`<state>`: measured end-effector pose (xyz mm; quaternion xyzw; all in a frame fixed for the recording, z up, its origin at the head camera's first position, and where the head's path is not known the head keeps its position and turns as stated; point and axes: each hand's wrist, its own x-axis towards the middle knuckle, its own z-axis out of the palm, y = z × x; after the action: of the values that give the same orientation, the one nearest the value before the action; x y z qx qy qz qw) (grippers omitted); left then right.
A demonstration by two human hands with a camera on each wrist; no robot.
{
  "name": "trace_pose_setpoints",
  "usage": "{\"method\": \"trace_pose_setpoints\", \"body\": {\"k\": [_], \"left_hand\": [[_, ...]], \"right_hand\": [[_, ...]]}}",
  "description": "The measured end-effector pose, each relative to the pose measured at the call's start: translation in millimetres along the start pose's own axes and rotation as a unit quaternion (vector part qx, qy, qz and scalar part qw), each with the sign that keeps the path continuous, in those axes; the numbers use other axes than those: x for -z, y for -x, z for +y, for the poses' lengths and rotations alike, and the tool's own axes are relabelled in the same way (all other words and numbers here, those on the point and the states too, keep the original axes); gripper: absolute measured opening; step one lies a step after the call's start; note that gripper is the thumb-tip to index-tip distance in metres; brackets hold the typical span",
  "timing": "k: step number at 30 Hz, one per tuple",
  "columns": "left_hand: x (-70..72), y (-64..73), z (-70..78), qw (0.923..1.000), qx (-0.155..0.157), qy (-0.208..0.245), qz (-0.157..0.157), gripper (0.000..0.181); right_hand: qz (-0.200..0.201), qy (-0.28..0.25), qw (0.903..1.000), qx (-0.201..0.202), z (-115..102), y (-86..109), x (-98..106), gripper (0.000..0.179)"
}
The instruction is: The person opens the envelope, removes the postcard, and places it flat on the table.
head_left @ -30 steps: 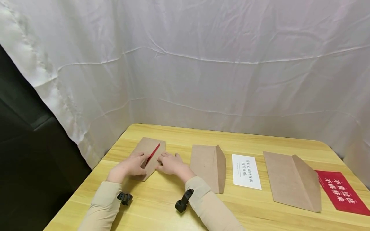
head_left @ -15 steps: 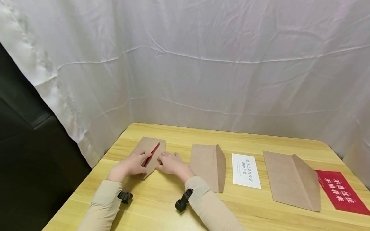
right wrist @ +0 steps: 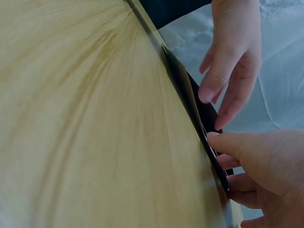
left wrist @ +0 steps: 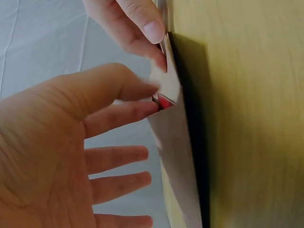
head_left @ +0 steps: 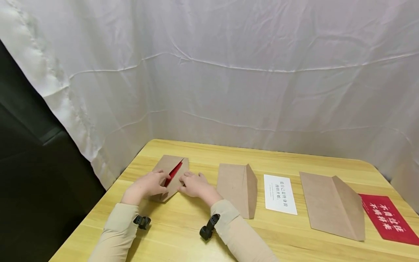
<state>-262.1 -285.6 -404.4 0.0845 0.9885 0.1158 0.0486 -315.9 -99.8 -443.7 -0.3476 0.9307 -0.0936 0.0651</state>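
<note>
A brown paper envelope [head_left: 166, 162] lies at the left of the table, with a red card [head_left: 174, 172] showing through its gaping slit. My left hand [head_left: 148, 184] is over its near left part; in the left wrist view the fingers are straight and spread, thumb and index finger at the mouth of the envelope [left wrist: 172, 142]. My right hand [head_left: 196, 186] pinches the right edge of the envelope, thumb on one side and fingers on the other in the right wrist view. Part of the envelope is hidden beneath both hands.
On the wooden table [head_left: 183, 233], a second envelope [head_left: 231, 185] with its flap raised stands right of my right hand. Farther right are a white printed card [head_left: 273, 203], a third envelope [head_left: 322, 203] and a red printed card [head_left: 387, 218]. A pale curtain [head_left: 229, 98] hangs behind.
The slit in the envelope has widened, so more of the red card shows. My left hand has shifted slightly on the envelope; the right hand has hardly moved.
</note>
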Motion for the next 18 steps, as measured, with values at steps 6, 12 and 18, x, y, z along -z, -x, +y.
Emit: {"method": "trace_pose_setpoints", "body": {"k": [6, 12, 18], "left_hand": [[-1.9, -3.6, -2.4, 0.9986, -0.013, -0.017, 0.048, 0.031], [-5.3, -5.4, -3.0, 0.9978, -0.012, -0.016, 0.063, 0.027], [-6.6, -4.3, -6.3, 0.9977, -0.023, 0.003, 0.064, 0.037]], "right_hand": [[0.003, 0.003, 1.0000, 0.004, -0.6, -0.5, 0.3, 0.046], [0.003, 0.003, 1.0000, 0.001, 0.1, 0.7, 0.3, 0.045], [0.010, -0.001, 0.9999, 0.005, -0.1, 0.7, -0.1, 0.044]]}}
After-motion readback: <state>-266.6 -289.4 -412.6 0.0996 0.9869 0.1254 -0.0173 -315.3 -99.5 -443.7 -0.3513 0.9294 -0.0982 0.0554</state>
